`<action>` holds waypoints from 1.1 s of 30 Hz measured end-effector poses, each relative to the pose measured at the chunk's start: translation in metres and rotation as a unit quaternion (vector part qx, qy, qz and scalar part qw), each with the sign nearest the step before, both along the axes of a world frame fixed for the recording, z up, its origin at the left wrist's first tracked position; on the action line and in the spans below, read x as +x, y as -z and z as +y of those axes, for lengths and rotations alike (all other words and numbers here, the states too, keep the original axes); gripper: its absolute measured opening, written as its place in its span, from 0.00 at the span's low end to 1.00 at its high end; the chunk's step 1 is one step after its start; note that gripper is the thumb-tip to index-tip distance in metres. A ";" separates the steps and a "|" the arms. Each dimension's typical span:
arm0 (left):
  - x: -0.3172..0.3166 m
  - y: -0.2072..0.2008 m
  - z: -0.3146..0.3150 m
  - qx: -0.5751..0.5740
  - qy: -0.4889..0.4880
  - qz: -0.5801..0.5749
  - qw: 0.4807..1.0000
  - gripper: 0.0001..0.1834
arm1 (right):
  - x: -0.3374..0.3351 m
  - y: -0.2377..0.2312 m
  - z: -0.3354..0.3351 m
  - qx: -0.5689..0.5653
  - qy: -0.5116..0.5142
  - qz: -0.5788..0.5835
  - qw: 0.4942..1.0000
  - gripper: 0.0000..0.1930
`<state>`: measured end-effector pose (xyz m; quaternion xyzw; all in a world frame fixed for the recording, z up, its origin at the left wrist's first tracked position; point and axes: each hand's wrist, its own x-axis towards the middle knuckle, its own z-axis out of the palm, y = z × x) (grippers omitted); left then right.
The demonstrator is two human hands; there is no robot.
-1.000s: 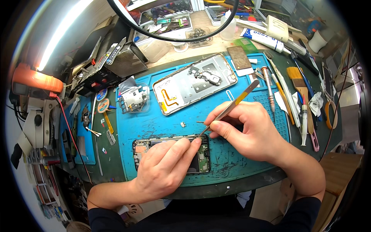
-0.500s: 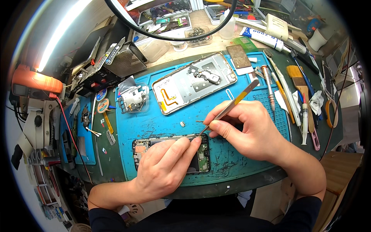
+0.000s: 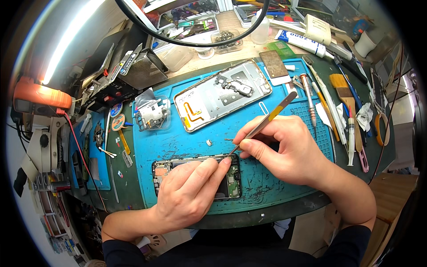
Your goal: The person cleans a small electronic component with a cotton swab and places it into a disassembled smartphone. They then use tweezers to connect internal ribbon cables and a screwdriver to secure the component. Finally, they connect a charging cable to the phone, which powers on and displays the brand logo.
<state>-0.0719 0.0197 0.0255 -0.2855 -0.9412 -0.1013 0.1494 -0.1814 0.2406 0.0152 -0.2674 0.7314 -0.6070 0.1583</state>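
An opened phone [image 3: 233, 181] lies crosswise on the blue work mat [image 3: 267, 178], its green circuit board and dark parts bare. Over its middle lies my left hand [image 3: 184, 191], fingers pressed together and fingertips at the far edge near the right corner; it hides much of the phone. My right hand [image 3: 284, 151] pinches a pair of metal tweezers [image 3: 269, 118], slanted, with the points down at that corner beside my left fingertips. What the points touch is too small to tell. A tiny whitish metal part [image 3: 209, 143] rests on the mat beyond the phone.
Farther off lie a grey phone housing [image 3: 222, 95] and a clear box of small parts [image 3: 153, 113]. To the right are a screwdriver-like tool [image 3: 308, 95], a brush [image 3: 340, 84] and a syringe [image 3: 351, 140]. A black ring [image 3: 191, 43] hangs across the top.
Both hands and the tweezers hold nearly the same place at the phone's corner. The whole view has shifted very slightly.
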 end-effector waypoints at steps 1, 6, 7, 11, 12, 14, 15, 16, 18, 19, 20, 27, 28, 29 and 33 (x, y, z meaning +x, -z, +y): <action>0.000 0.000 0.000 0.000 -0.001 -0.002 1.000 0.32 | 0.000 0.000 0.000 -0.001 0.000 0.001 1.000 0.07; 0.000 -0.001 0.000 0.001 -0.001 -0.008 1.000 0.32 | 0.000 -0.001 0.000 0.001 0.000 -0.003 1.000 0.07; 0.000 -0.001 0.000 0.000 -0.001 -0.009 1.000 0.32 | 0.000 -0.001 0.000 -0.001 0.001 -0.001 1.000 0.07; 0.000 -0.002 0.001 -0.002 -0.005 -0.012 1.000 0.32 | 0.001 -0.002 0.000 -0.016 0.010 -0.036 0.999 0.07; 0.000 -0.002 0.000 -0.007 -0.003 -0.004 1.000 0.29 | 0.001 -0.002 0.000 -0.025 0.010 -0.057 0.998 0.07; -0.002 -0.002 0.000 -0.017 0.001 0.014 1.000 0.24 | 0.001 -0.002 0.000 -0.006 0.011 -0.034 0.999 0.06; -0.003 -0.003 0.000 -0.015 0.001 0.013 1.000 0.24 | 0.001 -0.003 0.001 0.003 0.010 -0.029 1.000 0.06; -0.003 -0.003 0.000 -0.014 0.000 0.012 1.000 0.24 | 0.001 -0.003 0.000 0.000 0.008 -0.013 1.000 0.06; -0.003 -0.003 0.000 -0.011 0.000 0.010 1.000 0.24 | 0.000 -0.003 0.000 0.000 0.005 0.006 1.000 0.06; -0.003 -0.003 0.000 -0.010 0.000 0.009 1.000 0.24 | 0.000 -0.003 0.000 0.000 0.004 0.008 1.000 0.06; -0.004 -0.003 0.000 -0.011 -0.001 0.006 1.000 0.24 | 0.000 -0.003 0.001 0.005 0.002 0.006 1.000 0.06; -0.005 -0.004 0.000 -0.001 0.006 0.007 1.000 0.25 | 0.001 -0.002 0.001 0.007 0.004 0.014 1.000 0.06; -0.005 -0.004 0.000 0.001 0.006 0.007 1.000 0.25 | 0.001 -0.002 0.000 0.006 0.004 0.016 1.000 0.06; -0.005 -0.003 0.000 0.002 0.007 0.007 1.000 0.25 | 0.000 -0.002 0.000 0.004 0.005 0.019 1.000 0.06; -0.005 -0.003 -0.001 0.005 0.010 0.004 1.000 0.25 | 0.000 -0.003 0.002 0.021 -0.003 0.012 1.000 0.06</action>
